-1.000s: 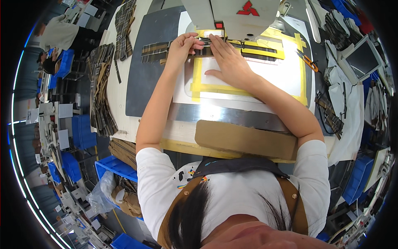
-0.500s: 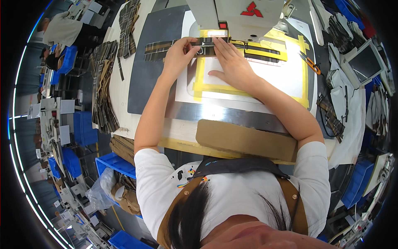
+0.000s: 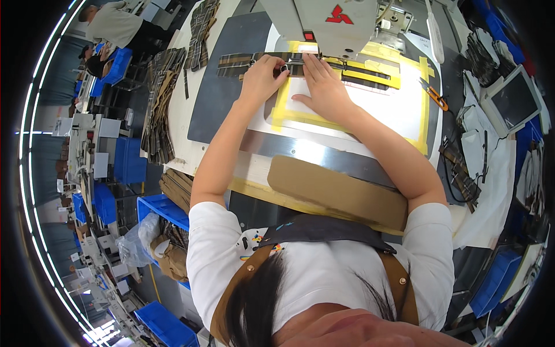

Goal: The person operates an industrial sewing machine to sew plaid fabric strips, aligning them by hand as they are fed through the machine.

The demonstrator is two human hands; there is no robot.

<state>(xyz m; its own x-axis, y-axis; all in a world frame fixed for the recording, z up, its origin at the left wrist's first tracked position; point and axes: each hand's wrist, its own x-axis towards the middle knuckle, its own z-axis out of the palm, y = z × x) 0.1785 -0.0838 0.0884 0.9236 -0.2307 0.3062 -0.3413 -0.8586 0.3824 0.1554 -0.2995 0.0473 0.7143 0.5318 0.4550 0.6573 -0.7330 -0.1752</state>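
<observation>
Honestly, the bit that would worry me is how near the right hand (image 3: 326, 87) is to the sewing machine head (image 3: 324, 29). That hand lies flat with its fingers stretched out over the plaid strip (image 3: 236, 65), pressing rather than pinching, and the fingertips look just beside the head's underside. If the machine got triggered with them there, I'd call that a real pinch or needle risk, though I can't make out the needle itself.

Left hand (image 3: 263, 78) has its fingers curled at the strip, thumb and forefinger near a small shiny piece (image 3: 284, 67). Can't tell if they've actually got hold of it or the cloth. The strip lies crosswise under both hands, its loose end sticking out to the left, the rest leading toward the yellow-taped sheet (image 3: 387, 110). My guess is uneven pressure would be the culprit: left pulls, right only presses, and the cloth skews or bunches so the plaid sits crooked.

Also, the orange-handled snips (image 3: 437, 98) lie right by the taped edge. If that sheet slid right, it could catch them. Same with the brown panel (image 3: 338, 191) near the right forearm: one careless elbow could shove it off the table edge.
</observation>
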